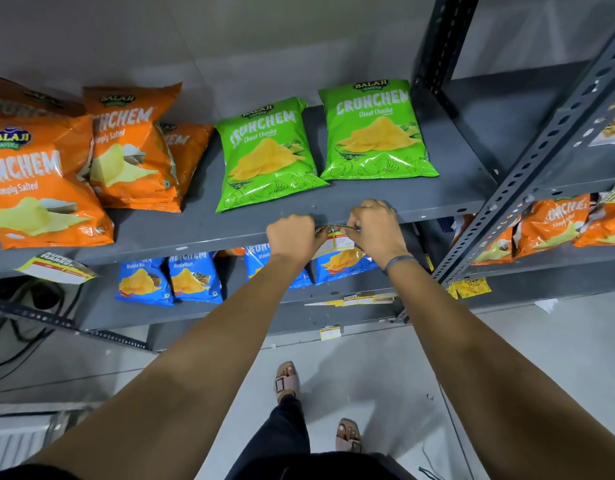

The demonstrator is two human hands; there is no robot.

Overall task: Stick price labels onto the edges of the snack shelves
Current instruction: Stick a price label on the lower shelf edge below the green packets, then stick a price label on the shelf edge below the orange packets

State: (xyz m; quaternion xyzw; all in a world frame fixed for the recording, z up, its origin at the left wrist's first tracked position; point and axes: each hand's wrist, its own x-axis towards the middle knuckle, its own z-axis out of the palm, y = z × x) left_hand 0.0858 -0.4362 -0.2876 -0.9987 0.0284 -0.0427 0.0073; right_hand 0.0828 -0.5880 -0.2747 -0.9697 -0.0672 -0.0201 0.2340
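Observation:
A white, yellow and red price label (337, 241) sits against the front edge of the grey metal shelf (195, 237), just below two green Crunchem bags (268, 152). My left hand (294, 237) pinches the label's left end. My right hand (377, 230) pinches its right end, fingers curled over the shelf lip. Both hands press close together at the edge. Part of the label is hidden behind my fingers.
Orange Crunchem bags (39, 188) lie at the shelf's left. Another label (56, 270) hangs from the edge at the left. Blue bags (167, 280) fill the lower shelf, which carries labels (354, 299) too. A perforated grey upright (527, 168) stands to the right.

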